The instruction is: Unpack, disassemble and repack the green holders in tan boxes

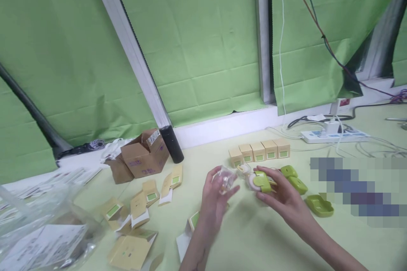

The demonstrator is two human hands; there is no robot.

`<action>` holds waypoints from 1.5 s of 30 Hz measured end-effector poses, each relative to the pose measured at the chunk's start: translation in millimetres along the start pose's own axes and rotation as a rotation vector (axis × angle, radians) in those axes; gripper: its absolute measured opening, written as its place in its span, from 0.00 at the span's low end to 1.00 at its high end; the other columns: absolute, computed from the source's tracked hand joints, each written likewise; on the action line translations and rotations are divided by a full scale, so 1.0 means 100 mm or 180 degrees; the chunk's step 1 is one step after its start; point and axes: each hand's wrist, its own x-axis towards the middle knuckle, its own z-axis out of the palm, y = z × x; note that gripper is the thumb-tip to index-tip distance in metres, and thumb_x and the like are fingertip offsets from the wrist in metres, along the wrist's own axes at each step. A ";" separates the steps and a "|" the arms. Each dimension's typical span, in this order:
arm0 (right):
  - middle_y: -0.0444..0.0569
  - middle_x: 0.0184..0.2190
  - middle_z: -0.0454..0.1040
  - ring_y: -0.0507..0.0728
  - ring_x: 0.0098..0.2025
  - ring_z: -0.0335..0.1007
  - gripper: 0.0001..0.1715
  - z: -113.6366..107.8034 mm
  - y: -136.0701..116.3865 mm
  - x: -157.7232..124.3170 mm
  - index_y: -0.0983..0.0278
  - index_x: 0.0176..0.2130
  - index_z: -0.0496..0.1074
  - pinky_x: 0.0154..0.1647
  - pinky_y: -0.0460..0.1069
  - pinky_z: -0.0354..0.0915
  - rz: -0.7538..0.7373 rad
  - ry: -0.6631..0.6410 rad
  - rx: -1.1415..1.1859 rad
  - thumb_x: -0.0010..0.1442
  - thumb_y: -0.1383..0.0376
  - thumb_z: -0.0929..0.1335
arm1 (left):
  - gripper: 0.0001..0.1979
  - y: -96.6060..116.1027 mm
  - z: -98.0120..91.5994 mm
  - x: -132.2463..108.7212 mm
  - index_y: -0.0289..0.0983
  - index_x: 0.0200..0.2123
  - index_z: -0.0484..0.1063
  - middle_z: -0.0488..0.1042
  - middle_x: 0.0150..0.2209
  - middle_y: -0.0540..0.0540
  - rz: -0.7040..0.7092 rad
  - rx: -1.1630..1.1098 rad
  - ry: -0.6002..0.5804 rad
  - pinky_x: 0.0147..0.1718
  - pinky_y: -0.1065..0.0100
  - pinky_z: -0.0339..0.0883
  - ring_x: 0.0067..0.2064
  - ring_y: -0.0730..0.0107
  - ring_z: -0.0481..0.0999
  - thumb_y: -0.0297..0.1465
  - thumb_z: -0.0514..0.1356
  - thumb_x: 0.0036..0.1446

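Observation:
My left hand (216, 197) is closed around a small clear plastic wrapper or piece (226, 179) held above the table. My right hand (281, 192) grips a green and white round device (260, 181) just to the right of it. The two hands are close together, almost touching. Right of my right hand lie three green plastic shells (319, 205) on the table. Behind the hands stands a row of several small tan boxes with green labels (259, 152).
Flat and half-folded tan cartons (140, 207) are scattered at the left. A brown cardboard box (143, 159) and a black cylinder (171, 144) stand near the wall. A clear plastic bag with papers (41, 228) fills the lower left. A white power strip with cables (333, 135) lies at the back right.

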 end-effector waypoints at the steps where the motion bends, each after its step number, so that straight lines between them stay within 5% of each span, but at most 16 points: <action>1: 0.48 0.51 0.67 0.60 0.46 0.70 0.29 -0.01 -0.01 0.00 0.51 0.53 0.61 0.46 0.54 0.68 0.0090 -0.0072 0.0062 0.52 0.57 0.70 | 0.23 -0.04 0.01 -0.10 0.41 0.53 0.56 0.67 0.45 0.42 -0.0137 -0.0370 -0.0012 0.34 0.65 0.67 0.44 0.61 0.72 0.41 0.54 0.56; 4: 0.48 0.47 0.69 0.59 0.44 0.71 0.27 -0.02 -0.01 -0.01 0.50 0.53 0.59 0.45 0.54 0.68 0.0362 -0.0231 0.0179 0.55 0.55 0.68 | 0.27 -0.22 0.04 -0.31 0.39 0.53 0.58 0.69 0.39 0.44 -0.0659 -0.0804 -0.0086 0.22 0.73 0.62 0.32 0.70 0.72 0.42 0.58 0.52; 7: 0.47 0.49 0.67 0.60 0.47 0.68 0.21 -0.01 0.00 -0.02 0.51 0.49 0.62 0.47 0.54 0.66 0.0404 -0.0204 0.0073 0.56 0.54 0.66 | 0.30 -0.42 0.02 -0.39 0.34 0.50 0.62 0.70 0.33 0.44 -0.1068 -0.1243 -0.0206 0.21 0.71 0.61 0.27 0.71 0.71 0.47 0.58 0.49; 13: 0.47 0.52 0.63 0.59 0.46 0.65 0.25 0.00 0.09 -0.01 0.50 0.52 0.61 0.45 0.52 0.65 0.0356 -0.0668 0.0088 0.55 0.59 0.68 | 0.26 -0.66 -0.04 -0.41 0.35 0.42 0.67 0.71 0.35 0.43 -0.0884 -0.0947 -0.0330 0.26 0.68 0.67 0.31 0.67 0.72 0.43 0.65 0.43; 19: 0.46 0.43 0.67 0.58 0.44 0.65 0.23 -0.05 0.17 0.02 0.52 0.49 0.64 0.42 0.51 0.64 0.0120 -0.1250 0.0024 0.54 0.62 0.69 | 0.23 -0.59 -0.03 -0.43 0.33 0.44 0.68 0.71 0.38 0.40 -0.0963 -0.0721 -0.0537 0.25 0.66 0.69 0.33 0.64 0.73 0.41 0.62 0.48; 32: 0.47 0.52 0.67 0.62 0.56 0.58 0.25 -0.10 0.21 0.01 0.52 0.51 0.66 0.56 0.58 0.54 0.0062 -0.1645 -0.0679 0.53 0.59 0.70 | 0.18 -0.48 0.02 -0.49 0.30 0.39 0.72 0.73 0.31 0.42 -0.1066 -0.1247 -0.0515 0.25 0.70 0.68 0.27 0.69 0.74 0.40 0.56 0.56; 36: 0.49 0.51 0.69 0.64 0.55 0.60 0.25 -0.06 0.18 0.00 0.54 0.51 0.68 0.55 0.60 0.57 0.0134 -0.1347 -0.0724 0.52 0.57 0.70 | 0.19 -0.51 0.02 -0.49 0.30 0.39 0.72 0.74 0.30 0.43 -0.1345 -0.1556 -0.0496 0.25 0.69 0.68 0.25 0.70 0.74 0.40 0.53 0.58; 41: 0.48 0.42 0.73 0.59 0.38 0.70 0.21 -0.04 0.15 0.00 0.53 0.48 0.69 0.38 0.54 0.68 0.0285 -0.0525 -0.0377 0.55 0.53 0.67 | 0.22 -0.53 0.04 -0.47 0.28 0.42 0.71 0.74 0.32 0.41 -0.1599 -0.1885 -0.0530 0.25 0.69 0.67 0.24 0.71 0.73 0.42 0.50 0.59; 45: 0.49 0.43 0.73 0.62 0.45 0.69 0.20 -0.02 0.14 0.00 0.56 0.46 0.72 0.45 0.56 0.66 0.0183 -0.0903 -0.0567 0.53 0.55 0.69 | 0.19 -0.53 0.04 -0.48 0.30 0.44 0.70 0.74 0.32 0.43 -0.1561 -0.1938 -0.0559 0.28 0.69 0.67 0.27 0.70 0.74 0.39 0.52 0.59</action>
